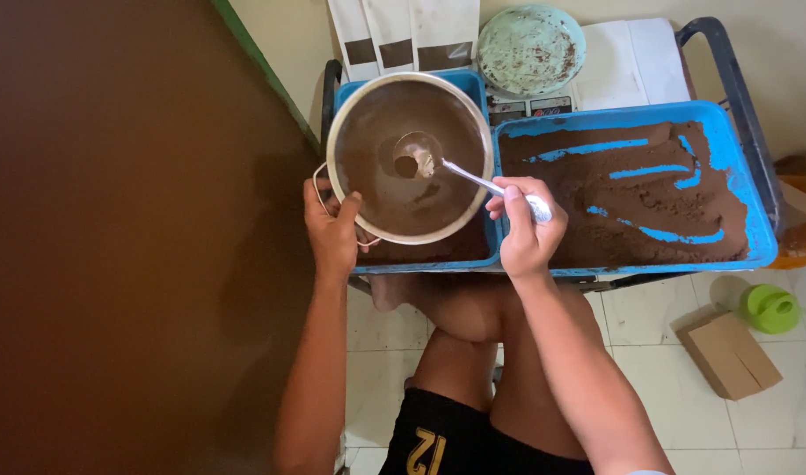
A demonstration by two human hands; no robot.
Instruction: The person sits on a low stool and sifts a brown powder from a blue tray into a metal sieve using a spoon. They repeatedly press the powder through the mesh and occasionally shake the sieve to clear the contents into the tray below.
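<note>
My left hand (332, 230) grips the rim and wire handle of a round metal sieve (410, 157) full of brown powder. The sieve rests over a blue tray (425, 260) with brown powder under it. My right hand (526, 224) holds the handle of a metal spoon (460, 171), whose bowl lies in the powder near the sieve's middle. To the right stands a larger blue tray (746, 189) spread with brown powder and streaked bare in lines.
A pale green plate (531, 46) with brown specks and several white pouches (403, 31) stand behind the trays. White paper lies at the back right. On the tiled floor are a cardboard box (730, 354) and a green lid (770, 308). My knees sit under the trays.
</note>
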